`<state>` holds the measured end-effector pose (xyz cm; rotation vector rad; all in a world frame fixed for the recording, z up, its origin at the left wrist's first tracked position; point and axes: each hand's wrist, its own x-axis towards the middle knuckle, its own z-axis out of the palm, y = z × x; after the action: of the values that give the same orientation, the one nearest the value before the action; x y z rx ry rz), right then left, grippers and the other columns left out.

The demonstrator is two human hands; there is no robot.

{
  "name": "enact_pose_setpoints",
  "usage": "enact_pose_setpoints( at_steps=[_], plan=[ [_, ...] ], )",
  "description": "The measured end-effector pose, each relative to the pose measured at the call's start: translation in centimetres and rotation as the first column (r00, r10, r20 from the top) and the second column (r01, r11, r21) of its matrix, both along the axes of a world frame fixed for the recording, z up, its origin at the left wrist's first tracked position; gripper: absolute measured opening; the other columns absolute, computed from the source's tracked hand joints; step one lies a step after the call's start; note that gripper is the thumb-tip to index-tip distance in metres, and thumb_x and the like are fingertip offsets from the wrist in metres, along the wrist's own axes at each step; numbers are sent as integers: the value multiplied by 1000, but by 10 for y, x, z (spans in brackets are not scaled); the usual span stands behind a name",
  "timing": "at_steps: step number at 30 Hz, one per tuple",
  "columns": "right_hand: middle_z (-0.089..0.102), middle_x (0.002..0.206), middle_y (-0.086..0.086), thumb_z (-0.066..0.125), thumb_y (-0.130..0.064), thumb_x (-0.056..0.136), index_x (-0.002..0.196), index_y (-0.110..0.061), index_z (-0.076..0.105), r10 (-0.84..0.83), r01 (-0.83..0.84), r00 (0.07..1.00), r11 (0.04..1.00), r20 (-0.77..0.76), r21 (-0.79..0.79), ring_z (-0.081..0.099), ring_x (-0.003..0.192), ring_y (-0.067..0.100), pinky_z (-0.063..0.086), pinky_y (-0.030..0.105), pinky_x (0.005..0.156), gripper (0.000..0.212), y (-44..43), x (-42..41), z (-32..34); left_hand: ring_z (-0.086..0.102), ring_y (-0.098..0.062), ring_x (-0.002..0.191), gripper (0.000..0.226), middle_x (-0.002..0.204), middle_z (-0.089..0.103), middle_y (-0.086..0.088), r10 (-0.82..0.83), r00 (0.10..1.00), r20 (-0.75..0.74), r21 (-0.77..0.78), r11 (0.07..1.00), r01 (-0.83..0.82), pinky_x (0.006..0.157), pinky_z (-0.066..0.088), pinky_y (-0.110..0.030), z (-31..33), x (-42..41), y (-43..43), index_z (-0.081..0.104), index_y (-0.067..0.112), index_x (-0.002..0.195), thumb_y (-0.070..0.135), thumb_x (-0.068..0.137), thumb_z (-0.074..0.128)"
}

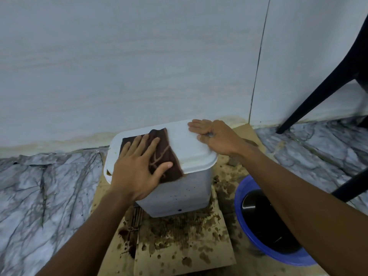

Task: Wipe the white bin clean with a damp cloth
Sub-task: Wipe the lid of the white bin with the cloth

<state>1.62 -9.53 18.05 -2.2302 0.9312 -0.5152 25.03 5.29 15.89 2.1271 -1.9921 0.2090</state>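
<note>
On the lidded white plastic bin (179,188), left hand (137,172) pressed brown cloth (161,154) with flat, spread fingers; right hand (217,138) rested open-palmed on lid

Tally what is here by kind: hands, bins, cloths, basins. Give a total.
Hands: 2, the left hand and the right hand
White bin: 1
Brown cloth: 1
Blue basin: 1
Total: 5

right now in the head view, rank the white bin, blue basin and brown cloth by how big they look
1. white bin
2. blue basin, partly hidden and nearer the camera, so that gap is unsure
3. brown cloth, clearly smallest
</note>
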Motion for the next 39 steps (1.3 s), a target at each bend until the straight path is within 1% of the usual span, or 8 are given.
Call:
enact_pose_setpoints(
  at_steps=[6, 10, 16, 20, 26, 32, 35, 39],
  plan=[
    [45, 155, 5, 51, -4, 103, 142, -9, 54, -6, 5, 1000, 999, -16, -47, 32, 149, 16, 13, 15, 119, 40, 2, 1, 1, 14, -26, 157, 93, 168, 21, -8, -75, 997, 34, 47, 996, 74, 127, 12, -48, 6, -70, -38, 23, 23, 161, 82, 91, 13],
    [46, 153, 6, 52, -4, 102, 142, -7, 52, -10, 10, 1000, 998, 8, -57, 34, 147, 15, 11, 0, 110, 40, 3, 2, -1, 9, -21, 157, 90, 170, 16, -2, -117, 993, 34, 57, 992, 115, 129, 7, -41, 8, -67, -38, 19, 26, 162, 82, 92, 14],
    [50, 151, 1, 54, 0, 100, 138, -10, 58, -20, 20, 998, 1000, 55, 0, 35, 147, 10, 13, 16, 119, 40, 3, 4, -2, 2, -9, 156, 89, 169, 9, 8, -53, 996, -76, 91, 994, 59, 126, -3, -30, 12, 5, -8, 18, 39, 161, 87, 87, 12],
    [51, 150, 1, 55, 1, 99, 137, -10, 60, -46, 43, 995, 999, 85, 30, 37, 146, 10, 15, 14, 117, 39, 5, 3, -1, -2, -15, 157, 97, 170, 4, 1, 14, 998, -65, 145, 989, -5, 127, -4, -38, 15, 14, -6, 11, 34, 162, 91, 83, 9],
    [48, 152, 4, 54, 1, 99, 140, -9, 55, -43, 45, 998, 998, 39, -49, 35, 147, 14, 11, 1, 108, 42, 5, 4, -1, 0, -25, 158, 104, 171, 5, -8, -55, 998, 33, 143, 988, 50, 128, 2, -47, 19, -66, -38, 8, 21, 163, 89, 85, 7],
    [51, 148, -2, 56, -1, 99, 137, -11, 60, -38, 45, 997, 993, 65, -108, 35, 139, 3, 15, 8, 113, 40, 4, 4, -7, -5, -11, 157, 84, 171, 2, 6, -85, 993, -81, 159, 982, 97, 128, -4, -35, 17, -34, -28, 10, 34, 162, 80, 92, 10],
    [51, 140, -12, 57, 2, 98, 133, -11, 63, -61, 69, 994, 994, 95, -90, 40, 142, 8, 17, 17, 119, 38, 4, 6, -11, -4, -12, 157, 83, 171, 2, 5, 67, 988, -139, 183, 982, -41, 128, -3, -35, 17, 19, -18, 10, 35, 162, 80, 92, 6],
    [50, 137, -14, 55, 3, 97, 133, -12, 63, -87, 96, 993, 986, 74, -135, 41, 143, 12, 17, 24, 123, 39, 7, 12, -13, -8, -19, 157, 73, 171, -2, -2, 181, 982, -56, 200, 966, -166, 127, -6, -39, 15, 19, 8, 3, 26, 163, 63, 101, 6]
  ],
)
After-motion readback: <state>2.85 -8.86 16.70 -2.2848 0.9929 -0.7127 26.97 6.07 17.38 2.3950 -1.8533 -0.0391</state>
